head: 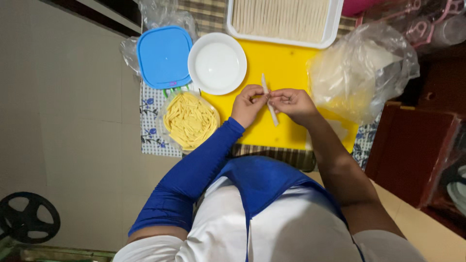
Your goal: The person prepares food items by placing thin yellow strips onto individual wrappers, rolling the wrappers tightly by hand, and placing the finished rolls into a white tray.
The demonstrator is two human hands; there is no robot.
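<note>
Yellow board, both hands pinching pale strip

- Left hand, on an arm in a tight blue sleeve, is curled with fingertips pinched together, meeting the other hand.
- Right hand, on a bare forearm, is likewise pinched shut, its fingertips touching the left hand's.
- Both elbows bend outward from the torso.

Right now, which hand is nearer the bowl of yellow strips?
Left. The left hand sits just right of the bowl of yellow strips, almost at its rim. The right hand is farther right, past the thin white roll.
</note>
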